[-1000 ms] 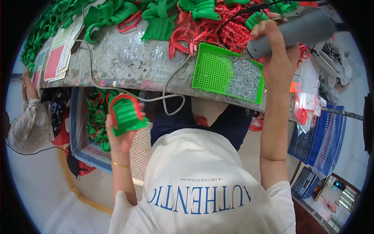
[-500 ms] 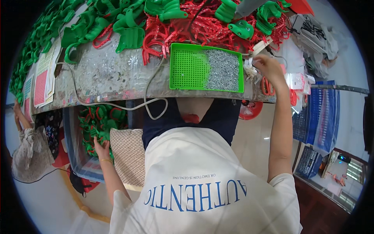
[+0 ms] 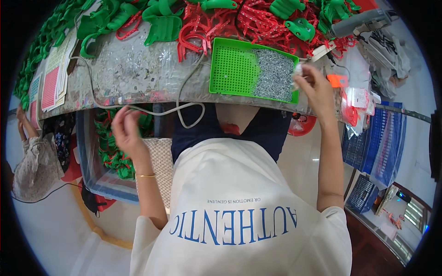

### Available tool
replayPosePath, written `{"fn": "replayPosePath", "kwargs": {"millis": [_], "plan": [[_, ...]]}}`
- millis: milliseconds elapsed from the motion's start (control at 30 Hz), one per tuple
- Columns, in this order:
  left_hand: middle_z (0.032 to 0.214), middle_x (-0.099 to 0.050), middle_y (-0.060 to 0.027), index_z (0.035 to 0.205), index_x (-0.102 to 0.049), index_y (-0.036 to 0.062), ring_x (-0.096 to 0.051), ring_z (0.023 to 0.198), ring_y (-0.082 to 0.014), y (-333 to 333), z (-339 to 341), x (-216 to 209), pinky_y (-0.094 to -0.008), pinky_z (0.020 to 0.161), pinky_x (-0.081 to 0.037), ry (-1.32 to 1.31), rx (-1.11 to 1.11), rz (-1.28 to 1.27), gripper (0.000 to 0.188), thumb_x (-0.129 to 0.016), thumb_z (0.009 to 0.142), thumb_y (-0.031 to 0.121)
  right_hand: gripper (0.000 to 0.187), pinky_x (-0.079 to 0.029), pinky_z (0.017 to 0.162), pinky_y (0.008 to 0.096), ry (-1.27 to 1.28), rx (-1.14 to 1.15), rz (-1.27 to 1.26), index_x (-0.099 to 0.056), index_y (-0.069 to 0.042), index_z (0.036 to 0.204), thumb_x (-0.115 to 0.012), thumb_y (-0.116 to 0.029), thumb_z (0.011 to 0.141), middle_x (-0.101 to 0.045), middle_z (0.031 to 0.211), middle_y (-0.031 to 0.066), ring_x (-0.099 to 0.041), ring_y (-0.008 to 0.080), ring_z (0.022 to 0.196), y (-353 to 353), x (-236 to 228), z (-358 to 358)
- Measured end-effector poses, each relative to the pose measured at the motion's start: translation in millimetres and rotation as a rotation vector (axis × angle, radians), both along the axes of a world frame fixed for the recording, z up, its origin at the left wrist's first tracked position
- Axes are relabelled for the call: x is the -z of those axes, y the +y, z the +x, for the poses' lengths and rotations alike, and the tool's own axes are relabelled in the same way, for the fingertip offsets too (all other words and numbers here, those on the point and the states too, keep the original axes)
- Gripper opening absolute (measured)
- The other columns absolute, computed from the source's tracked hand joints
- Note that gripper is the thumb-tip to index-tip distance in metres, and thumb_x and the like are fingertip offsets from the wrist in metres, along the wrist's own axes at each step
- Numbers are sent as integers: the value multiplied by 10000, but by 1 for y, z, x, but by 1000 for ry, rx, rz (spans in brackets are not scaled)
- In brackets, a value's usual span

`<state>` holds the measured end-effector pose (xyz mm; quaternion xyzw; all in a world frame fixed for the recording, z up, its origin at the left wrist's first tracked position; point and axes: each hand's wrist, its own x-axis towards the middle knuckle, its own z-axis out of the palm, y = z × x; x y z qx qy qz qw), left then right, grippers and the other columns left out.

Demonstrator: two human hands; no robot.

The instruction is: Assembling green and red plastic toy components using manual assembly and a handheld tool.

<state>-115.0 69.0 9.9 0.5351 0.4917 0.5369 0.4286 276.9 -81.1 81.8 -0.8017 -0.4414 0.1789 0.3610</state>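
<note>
My right hand is beside the right edge of a bright green perforated tray. Its fingers are pinched on a small white piece, too small to make out in kind. Silvery screws or similar small metal pieces fill the tray's right half. Over the near left table edge hangs my left hand, smeared by motion, its fingers partly curled; whether it holds anything does not show. Below it a blue-grey bin holds green and red plastic parts.
Green plastic shells and red dotted straps pile along the far side of the table. A pale cable loops over the near edge. Sticker sheets lie at left. Blue crates stand at right; another person sits at far left.
My left hand has come up out of the bin to the table's edge. My right hand has moved slightly down and toward the tray, with the white piece in its fingers.
</note>
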Motion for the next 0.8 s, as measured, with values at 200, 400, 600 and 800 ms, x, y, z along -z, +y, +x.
{"fn": "replayPosePath", "kwargs": {"millis": [200,400,600,800], "plan": [[1018,-618,-97,1092,-625,18,-597,879,-199,-4,90,-10,-309,779,-482,327,596,292,307,-705,797,45,219,-446,681,243,54,-162,-182,-629,43,1005,-656,-133,877,-599,832,33,-555,89,751,-4,9,-11],[980,-576,-92,1064,-640,46,-580,849,-227,1,115,15,-316,726,-473,302,752,280,307,-733,772,67,235,-455,712,256,159,-143,-194,-618,41,1045,-648,-114,871,-613,859,27,-570,105,780,-16,13,2],[969,-566,-76,1012,-651,42,-562,807,-184,6,115,33,-277,666,-469,181,740,200,254,-727,770,37,235,-472,711,281,50,-6,-317,-621,39,1027,-658,-121,858,-650,851,75,-607,134,767,-11,13,1],[957,-575,-74,989,-654,44,-570,815,-195,9,111,27,-278,667,-469,172,803,127,232,-725,769,30,247,-488,712,308,-318,-127,-475,-620,30,1024,-665,-132,844,-666,858,168,-644,246,767,-8,10,-10]]}}
